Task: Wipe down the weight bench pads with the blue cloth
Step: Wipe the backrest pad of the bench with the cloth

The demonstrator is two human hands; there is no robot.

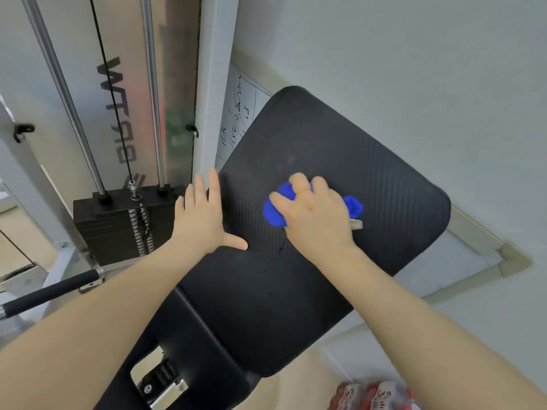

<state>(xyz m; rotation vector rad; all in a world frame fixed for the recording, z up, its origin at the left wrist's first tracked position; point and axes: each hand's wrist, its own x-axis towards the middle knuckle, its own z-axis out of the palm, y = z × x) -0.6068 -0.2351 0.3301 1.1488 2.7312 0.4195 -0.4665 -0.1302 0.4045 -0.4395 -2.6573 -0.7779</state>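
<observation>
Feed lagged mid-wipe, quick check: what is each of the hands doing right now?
Left hand: open, fingers straight, flat on the bench pad edge.
Right hand: curled round the blue cloth, pressing it on the pad.

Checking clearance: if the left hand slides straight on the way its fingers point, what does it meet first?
Probably the white upright post of the weight machine: the left hand lies flat at the bench pad edge, fingertips nearly there. Depth unclear.

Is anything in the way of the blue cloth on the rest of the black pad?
Nothing visible blocks it. The right hand grips the cloth on the pad. The left hand rests flat at the pad's left edge, so wiping there would meet it. A few droplets lie nearer the person.
</observation>
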